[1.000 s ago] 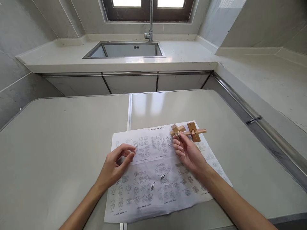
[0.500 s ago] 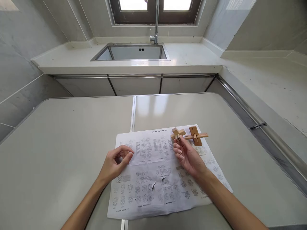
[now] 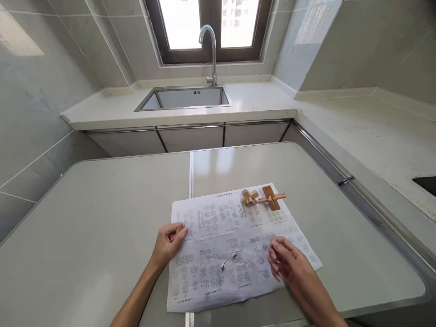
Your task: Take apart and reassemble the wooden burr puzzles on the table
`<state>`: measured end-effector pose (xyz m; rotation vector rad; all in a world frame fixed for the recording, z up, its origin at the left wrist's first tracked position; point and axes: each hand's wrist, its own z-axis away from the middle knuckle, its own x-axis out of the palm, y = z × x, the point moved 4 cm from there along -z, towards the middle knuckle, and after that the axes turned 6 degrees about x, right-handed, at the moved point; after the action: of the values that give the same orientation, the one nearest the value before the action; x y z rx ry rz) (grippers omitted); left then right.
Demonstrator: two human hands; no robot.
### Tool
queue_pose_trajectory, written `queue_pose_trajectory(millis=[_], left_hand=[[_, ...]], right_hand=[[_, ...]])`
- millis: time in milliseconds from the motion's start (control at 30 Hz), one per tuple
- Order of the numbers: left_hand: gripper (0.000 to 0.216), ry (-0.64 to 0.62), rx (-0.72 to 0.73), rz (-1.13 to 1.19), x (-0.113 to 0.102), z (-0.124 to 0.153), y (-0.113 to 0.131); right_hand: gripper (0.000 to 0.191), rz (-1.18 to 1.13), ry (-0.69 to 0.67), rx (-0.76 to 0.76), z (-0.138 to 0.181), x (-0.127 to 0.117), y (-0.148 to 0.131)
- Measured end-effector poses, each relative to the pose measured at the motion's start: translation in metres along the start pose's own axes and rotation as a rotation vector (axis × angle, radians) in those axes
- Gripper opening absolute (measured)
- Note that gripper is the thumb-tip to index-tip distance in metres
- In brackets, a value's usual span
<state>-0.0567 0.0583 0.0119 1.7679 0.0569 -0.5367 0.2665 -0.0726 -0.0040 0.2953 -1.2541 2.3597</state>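
Left hand (image 3: 169, 240): fingers curled in, thumb close against them, at the left margin of the printed sheet (image 3: 214, 245); I cannot tell whether it pinches the edge.

Printed sheet: lies over the seam of the pale table (image 3: 129, 204). Likely light, limp and easily torn; a corner or smooth upper edge would be the safest place to take hold, clear of the creases. White, covered in rows of small dark line drawings with captions, it has two torn-looking spots below the middle and a rumpled bottom edge.

Knobbly wooden cluster (image 3: 250, 198): rests near the sheet's upper right corner. Probably light, hard and rigid; a pinch across two opposite block ends should suit, though slotted pieces could work loose. Pale, stubby square blocks cross in several directions, with dark marks on the end facing the person.

Plate-and-rod piece (image 3: 271, 198): just right of the cluster, too close to say whether they touch. Likely light, stiff and rather smooth; the free right end of the rod offers a grip. A browner flat rectangle, set askew, is crossed by a slim rod.

Right hand (image 3: 286, 260): loosely bent, released, nothing visible in it, at the sheet's lower right, apart from both wooden pieces.
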Motion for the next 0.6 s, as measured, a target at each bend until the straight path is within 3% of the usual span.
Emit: queue_pose_trajectory(millis=[133, 233, 400, 600], left_hand=[[0.053, -0.019, -0.002, -0.033, -0.010, 0.009, 0.000], [0.054, -0.039, -0.015, -0.052, -0.019, 0.018, -0.002], [0.054, -0.006, -0.057, -0.068, -0.031, 0.036, -0.007], [0.054, 0.036, -0.100, -0.091, -0.036, 0.060, -0.010]], right_hand=[[0.045, 0.211, 0.187, -0.197, 0.020, -0.009, 0.009], [0.047, 0.347, 0.283, -0.259, 0.029, -0.008, 0.017], [0.051, 0.523, 0.336, -0.327, 0.034, -0.003, 0.029], [0.051, 0.567, 0.362, -0.396, 0.034, -0.008, 0.037]])
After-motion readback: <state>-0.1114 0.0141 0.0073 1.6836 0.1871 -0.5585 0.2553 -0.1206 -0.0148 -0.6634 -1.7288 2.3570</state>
